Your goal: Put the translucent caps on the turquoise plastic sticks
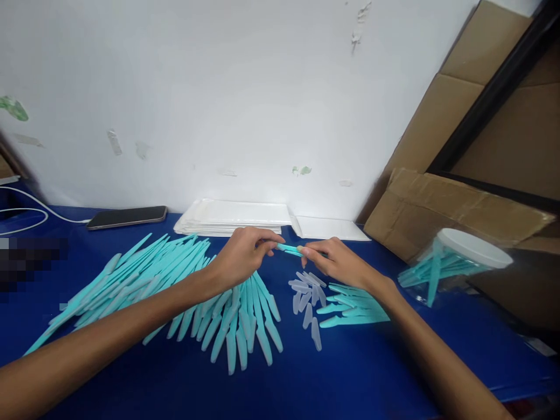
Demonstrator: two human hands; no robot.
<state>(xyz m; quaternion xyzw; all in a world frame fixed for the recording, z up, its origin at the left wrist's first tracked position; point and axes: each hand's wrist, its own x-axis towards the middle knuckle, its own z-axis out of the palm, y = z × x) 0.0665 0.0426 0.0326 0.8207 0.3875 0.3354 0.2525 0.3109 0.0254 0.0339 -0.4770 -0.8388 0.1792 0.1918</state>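
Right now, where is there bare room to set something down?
The blue table is bare below the translucent pieces, and between the right forearm and the jar. Turquoise sticks crowd the left.

Your grip's on smooth plastic; tabletop [306, 385] below is smooth blue, low sheen.

Turquoise piece [289, 249] between your left hand [240, 254] and right hand [335, 263]: plastic-looking, smooth. Turquoise sticks [153, 274], left of and below your grip: same plastic look, satin, paler frosted ends. Loose caps [308, 315] just below it: translucent plastic, frosted. Jar [420, 299], right of your grip: clear, glossy, plastic or glass, can't tell; white lid [475, 248] smooth, matt. White stack [245, 214] just beyond your grip: smooth, slight sheen. Phone [129, 217], farther left: glossy dark face. Wall [245, 105] beyond: white, matt, rough torn patches [356, 39]. Box [429, 128], far right: brown cardboard, matt, creased, shinier tape strip [481, 201].
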